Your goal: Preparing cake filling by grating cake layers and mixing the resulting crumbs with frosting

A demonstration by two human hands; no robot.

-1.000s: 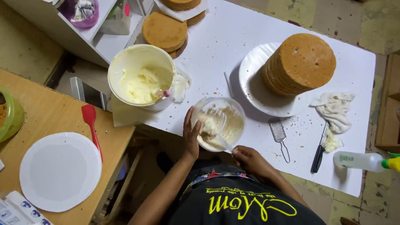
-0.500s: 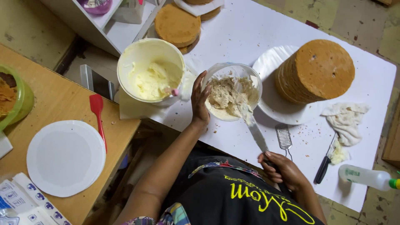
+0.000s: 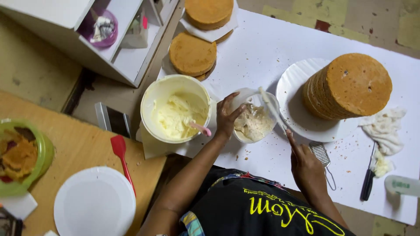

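Two bare forearms reach up over the white paper-covered table. Left hand cups the near rim of a small clear bowl of crumbly mix beside the cream tub. Right hand grips a long spatula angled into that bowl.

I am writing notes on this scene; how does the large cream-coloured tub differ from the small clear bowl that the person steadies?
The large cream-coloured tub is wider than the small clear bowl. The tub holds smooth pale yellow cream; the bowl holds a crumbly beige mix. A pink-handled tool rests in the tub untouched, while the left hand steadies the bowl and the right hand works a white spatula in it. Both are round and open.
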